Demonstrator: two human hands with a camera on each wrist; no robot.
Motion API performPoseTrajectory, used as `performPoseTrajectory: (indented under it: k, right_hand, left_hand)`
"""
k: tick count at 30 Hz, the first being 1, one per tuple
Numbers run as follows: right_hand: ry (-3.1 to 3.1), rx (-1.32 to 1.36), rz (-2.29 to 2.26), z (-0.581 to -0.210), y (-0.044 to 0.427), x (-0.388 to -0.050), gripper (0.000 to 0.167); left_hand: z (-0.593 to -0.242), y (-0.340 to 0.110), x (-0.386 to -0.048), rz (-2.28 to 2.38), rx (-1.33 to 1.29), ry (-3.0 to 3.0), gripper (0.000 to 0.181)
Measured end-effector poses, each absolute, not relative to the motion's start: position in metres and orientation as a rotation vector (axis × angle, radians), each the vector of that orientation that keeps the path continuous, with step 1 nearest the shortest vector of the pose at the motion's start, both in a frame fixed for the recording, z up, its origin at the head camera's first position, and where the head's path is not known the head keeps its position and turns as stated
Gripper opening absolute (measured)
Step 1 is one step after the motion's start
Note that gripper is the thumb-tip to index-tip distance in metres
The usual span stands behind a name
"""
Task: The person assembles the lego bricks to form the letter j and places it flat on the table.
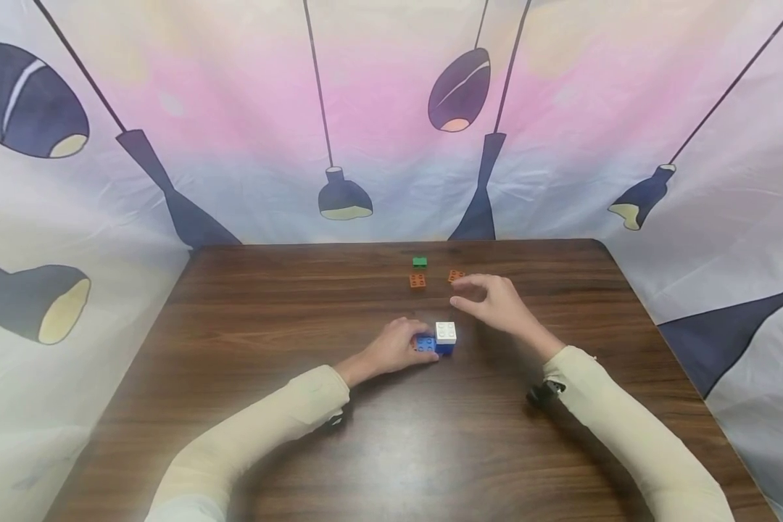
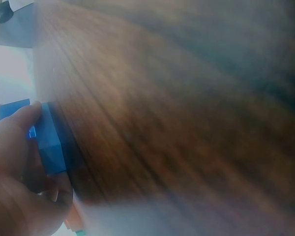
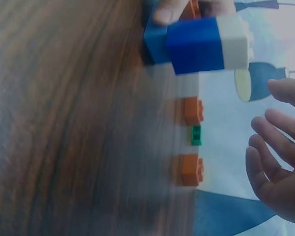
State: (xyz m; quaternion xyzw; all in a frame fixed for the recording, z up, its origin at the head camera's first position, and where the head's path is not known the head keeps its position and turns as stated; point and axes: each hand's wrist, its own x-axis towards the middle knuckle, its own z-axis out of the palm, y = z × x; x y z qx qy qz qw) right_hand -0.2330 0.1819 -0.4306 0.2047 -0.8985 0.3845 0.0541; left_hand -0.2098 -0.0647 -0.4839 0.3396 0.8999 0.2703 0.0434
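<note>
My left hand [image 1: 396,346] grips a lighter blue toy building brick [image 1: 425,344] on the table, thumb on its near side and fingers on its far side. On this brick's right end stands a darker blue brick [image 3: 195,46], topped by a white brick [image 1: 446,331]. A bit of orange [image 3: 192,10] shows between the left fingers, mostly hidden. My right hand [image 1: 496,304] hovers to the right and beyond the stack, holding nothing, its thumb and fingers apart. Its fingertips are nearest to an orange brick [image 1: 455,275], and the right wrist view shows a gap between them.
Another orange brick [image 1: 417,280] lies farther back on the brown wooden table [image 1: 287,290]. Just behind it is a green brick [image 1: 420,262]. A cloth backdrop [image 1: 248,145] printed with hanging lamps surrounds the table's back and sides.
</note>
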Motion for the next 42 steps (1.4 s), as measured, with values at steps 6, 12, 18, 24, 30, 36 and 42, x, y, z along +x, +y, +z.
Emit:
performPoseTrajectory:
  k: [6, 12, 18, 24, 30, 36, 42]
  right_hand:
    - [-2.72, 0.534, 1.18, -0.436, 0.185, -0.252, 0.04]
    - [-2.738, 0.444, 1.134, -0.444, 0.19, -0.27, 0.044]
    - [-2.778, 0.389, 1.109, -0.454, 0.194, -0.281, 0.051]
    - [-2.853, 0.35, 1.09, -0.463, 0.195, -0.289, 0.056]
    - [-2.875, 0.358, 1.085, -0.473, 0.193, -0.296, 0.058]
    - [-2.875, 0.355, 1.071, -0.479, 0.191, -0.301, 0.059]
    - [-2.885, 0.347, 1.073, -0.48, 0.188, -0.303, 0.057]
  left_hand:
    - [-0.484, -0.065, -0.209, 0.817, 1.023, 2.754, 0.046]
    - [-0.484, -0.065, -0.209, 0.81, 1.017, 2.749, 0.046]
    - [-0.484, -0.064, -0.209, 0.795, 0.998, 2.745, 0.047]
    - [-0.485, -0.065, -0.21, 0.776, 0.973, 2.744, 0.05]
    - [-0.484, -0.065, -0.21, 0.774, 0.978, 2.74, 0.049]
    - [-0.482, -0.064, -0.21, 0.763, 0.97, 2.739, 0.049]
    - [-0.483, -0.065, -0.21, 0.752, 0.974, 2.736, 0.05]
